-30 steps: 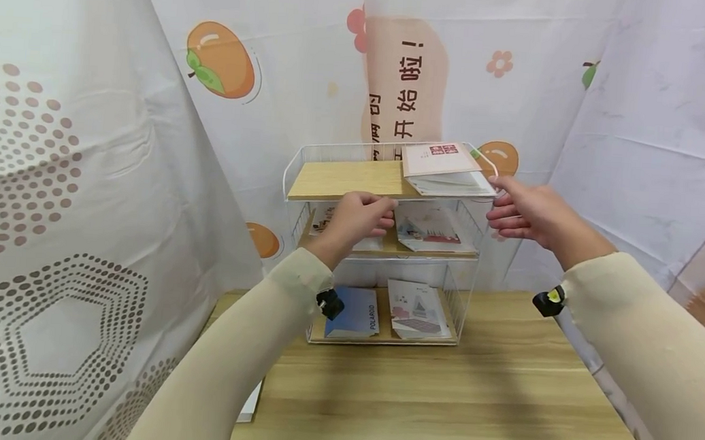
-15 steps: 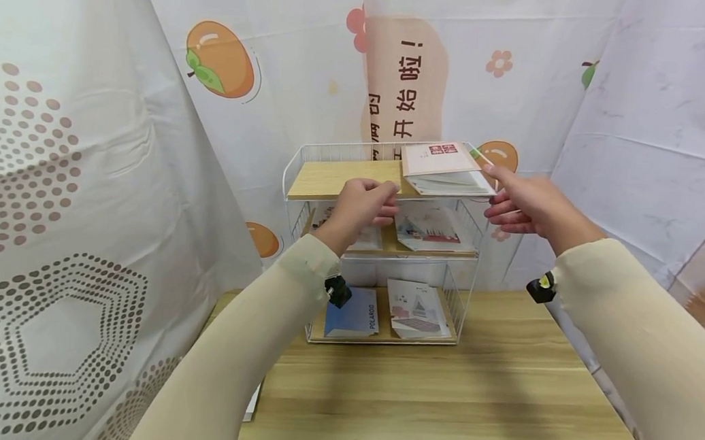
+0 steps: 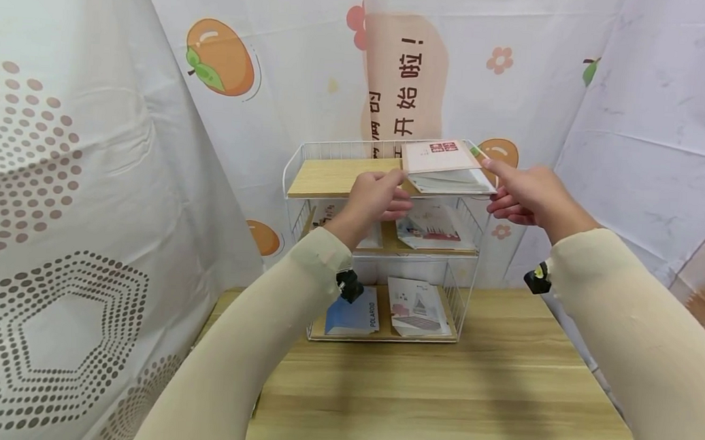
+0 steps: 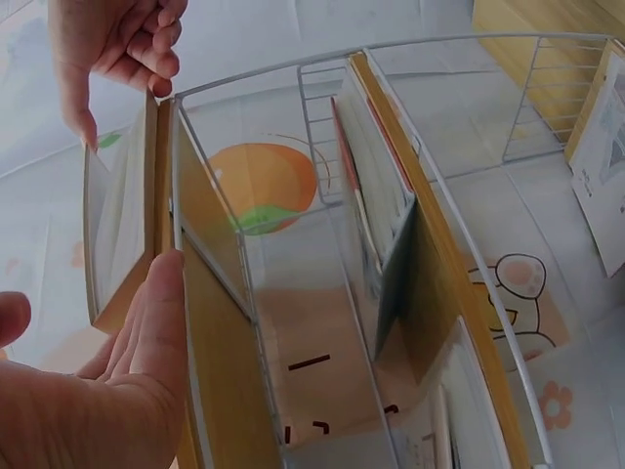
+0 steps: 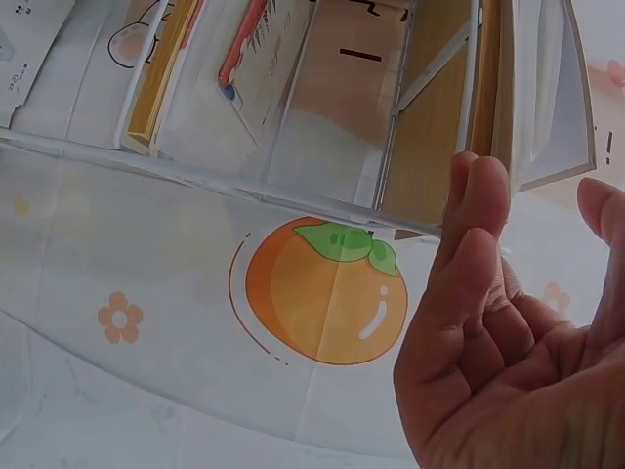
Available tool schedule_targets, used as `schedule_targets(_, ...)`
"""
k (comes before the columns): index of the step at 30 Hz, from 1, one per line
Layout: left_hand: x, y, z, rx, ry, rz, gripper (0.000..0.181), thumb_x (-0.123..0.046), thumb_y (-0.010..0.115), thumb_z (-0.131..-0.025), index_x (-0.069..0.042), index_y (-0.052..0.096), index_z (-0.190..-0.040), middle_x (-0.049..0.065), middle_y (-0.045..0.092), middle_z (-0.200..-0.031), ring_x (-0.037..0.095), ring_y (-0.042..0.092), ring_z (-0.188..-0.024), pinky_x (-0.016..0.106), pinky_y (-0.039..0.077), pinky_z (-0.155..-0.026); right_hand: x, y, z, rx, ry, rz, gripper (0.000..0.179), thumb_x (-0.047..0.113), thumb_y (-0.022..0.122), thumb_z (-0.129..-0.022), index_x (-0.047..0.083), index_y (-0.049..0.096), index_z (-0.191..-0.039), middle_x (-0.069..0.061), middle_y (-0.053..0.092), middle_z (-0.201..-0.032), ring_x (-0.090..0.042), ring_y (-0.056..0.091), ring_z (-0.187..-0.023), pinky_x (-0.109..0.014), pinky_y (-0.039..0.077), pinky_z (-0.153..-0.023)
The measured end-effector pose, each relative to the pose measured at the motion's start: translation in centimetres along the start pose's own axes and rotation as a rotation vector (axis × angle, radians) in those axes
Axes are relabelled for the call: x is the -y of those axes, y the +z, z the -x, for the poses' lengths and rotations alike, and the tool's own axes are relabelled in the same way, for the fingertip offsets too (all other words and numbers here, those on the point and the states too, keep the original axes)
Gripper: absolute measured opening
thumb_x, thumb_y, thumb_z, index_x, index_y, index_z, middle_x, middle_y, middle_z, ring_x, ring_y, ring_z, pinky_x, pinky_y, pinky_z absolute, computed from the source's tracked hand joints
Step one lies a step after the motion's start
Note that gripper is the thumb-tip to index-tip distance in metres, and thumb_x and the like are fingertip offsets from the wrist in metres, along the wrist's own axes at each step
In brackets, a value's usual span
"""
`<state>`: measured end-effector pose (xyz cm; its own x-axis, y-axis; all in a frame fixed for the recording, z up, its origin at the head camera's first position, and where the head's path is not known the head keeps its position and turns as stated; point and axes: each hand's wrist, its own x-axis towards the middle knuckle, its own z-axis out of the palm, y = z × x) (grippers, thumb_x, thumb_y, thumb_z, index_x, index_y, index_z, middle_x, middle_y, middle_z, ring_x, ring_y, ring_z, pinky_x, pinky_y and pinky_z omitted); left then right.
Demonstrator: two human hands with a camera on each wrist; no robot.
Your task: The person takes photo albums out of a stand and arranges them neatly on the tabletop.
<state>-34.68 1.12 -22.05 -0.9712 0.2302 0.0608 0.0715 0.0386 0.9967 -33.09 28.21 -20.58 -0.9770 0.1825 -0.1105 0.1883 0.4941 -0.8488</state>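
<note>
Head view: pale-covered book [image 3: 439, 159] lies on the right part of the top shelf [image 3: 343, 176], between both hands. Left hand [image 3: 375, 198] at its left front corner, fingers extended, released. Right hand [image 3: 529, 195] at its right edge, thumb apart from loosely bent fingers, also released.

Fine print [image 3: 433, 153] on the top-shelf booklet [image 3: 442, 163] illegibly small
</note>
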Motion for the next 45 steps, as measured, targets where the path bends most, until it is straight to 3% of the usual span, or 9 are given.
schedule_targets(7, -0.5, 0.4, -0.2, -0.018, 0.007, -0.002, 0.050, -0.047, 0.049, -0.095, -0.008, 0.053, -0.125, 0.015, 0.067, -0.110, 0.027, 0.070, -0.094, 0.036, 0.059, -0.076, 0.2, 0.1, -0.3, -0.026, -0.011, 0.014, 0.100, 0.092, 0.050, -0.057, 0.002, 0.056, -0.102, -0.003, 0.073, -0.073, -0.016, 0.071, -0.066, -0.030, 0.057, -0.056)
schedule_targets(15, -0.6, 0.6, -0.2, -0.018, 0.002, 0.023, 0.049, -0.046, 0.048, -0.096, -0.006, 0.053, -0.124, 0.016, 0.068, -0.111, 0.028, 0.069, -0.095, 0.036, 0.058, -0.080, 0.3, 0.3, -0.4, -0.051, 0.002, 0.041, 0.102, 0.093, 0.048, -0.055, 0.002, 0.056, -0.101, -0.002, 0.071, -0.069, -0.014, 0.069, -0.059, -0.029, 0.055, -0.052)
schedule_targets(23, -0.8, 0.9, 0.0, -0.015, 0.013, 0.055, 0.050, -0.044, 0.051, -0.095, -0.004, 0.053, -0.124, 0.015, 0.067, -0.113, 0.028, 0.068, -0.100, 0.034, 0.056, -0.084, 0.1, 0.3, -0.4, -0.058, -0.003, 0.069, 0.092, 0.084, 0.053, -0.067, 0.001, 0.059, -0.106, -0.003, 0.071, -0.073, -0.013, 0.066, -0.058, -0.028, 0.053, -0.053)
schedule_targets(29, -0.9, 1.2, 0.3, -0.003, 0.019, 0.059, 0.046, -0.042, 0.053, -0.094, -0.005, 0.055, -0.122, 0.015, 0.066, -0.114, 0.025, 0.069, -0.097, 0.034, 0.056, -0.086, -0.2, 0.0, -0.6, -0.058, -0.019, 0.102, 0.093, 0.083, 0.056, -0.067, 0.000, 0.059, -0.109, -0.002, 0.071, -0.073, -0.013, 0.067, -0.060, -0.028, 0.053, -0.053)
schedule_targets(36, -1.0, 1.6, 0.8, 0.017, 0.027, 0.094, 0.043, -0.040, 0.055, -0.093, -0.005, 0.054, -0.120, 0.020, 0.063, -0.116, 0.026, 0.069, -0.095, 0.036, 0.055, -0.088, -0.7, -0.1, -0.5, -0.059, -0.029, 0.095, 0.079, 0.070, 0.061, -0.075, -0.002, 0.061, -0.108, -0.001, 0.071, -0.069, -0.012, 0.066, -0.058, -0.028, 0.052, -0.051)
schedule_targets(45, -1.0, 1.6, 1.3, 0.031, 0.035, 0.147, 0.040, -0.037, 0.056, -0.094, -0.003, 0.055, -0.115, 0.018, 0.062, -0.114, 0.033, 0.066, -0.102, 0.041, 0.053, -0.092, -0.9, -0.2, 0.2, -0.047, -0.031, 0.110, 0.078, 0.071, 0.061, -0.074, -0.002, 0.062, -0.102, -0.001, 0.070, -0.067, -0.013, 0.065, -0.056, -0.029, 0.051, -0.050)
